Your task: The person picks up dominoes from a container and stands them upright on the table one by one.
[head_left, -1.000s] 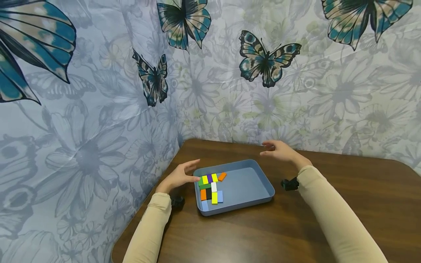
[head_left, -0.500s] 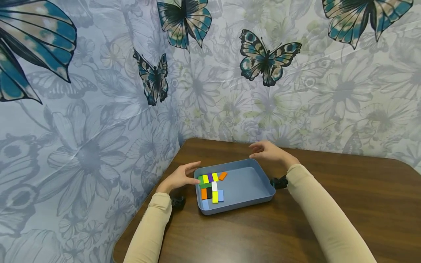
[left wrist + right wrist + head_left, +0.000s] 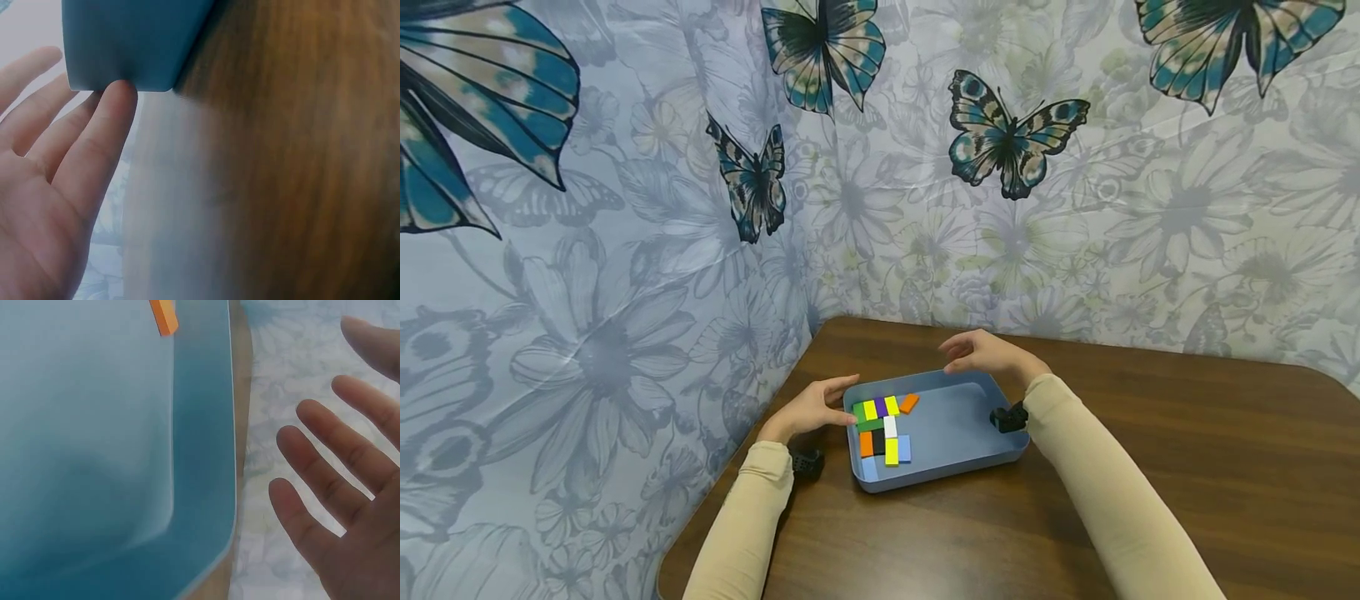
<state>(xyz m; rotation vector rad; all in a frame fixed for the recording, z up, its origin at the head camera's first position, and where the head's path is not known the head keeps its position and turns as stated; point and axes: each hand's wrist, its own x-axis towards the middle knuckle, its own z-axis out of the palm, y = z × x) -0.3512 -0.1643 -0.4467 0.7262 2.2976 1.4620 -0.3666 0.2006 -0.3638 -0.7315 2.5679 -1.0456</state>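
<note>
A blue-grey tray (image 3: 958, 429) lies on the table with small coloured blocks grouped at its left end. Beside that end is my left hand (image 3: 808, 410), its fingers extended and the thumb tip right at the rim. In the left wrist view, a fingertip of the left hand (image 3: 59, 169) meets the wall of the tray (image 3: 134, 47). Over the tray's far rim hovers my right hand (image 3: 992, 357), holding nothing. Its fingers spread loosely in the right wrist view, where the right hand (image 3: 353, 487) stays apart from the tray wall (image 3: 203, 425). An orange block (image 3: 909, 403) lies tilted near the far wall.
Yellow (image 3: 891, 452), white (image 3: 890, 427), light blue (image 3: 905, 449), green, purple and black blocks lie in the tray. The brown wooden table (image 3: 1187, 450) reaches far to the right. Butterfly-patterned cloth (image 3: 887, 250) stands behind and left of it.
My right hand has moved left, from beyond the tray's far right corner to above its far rim. The left hand, tray and blocks stay nearly where they were.
</note>
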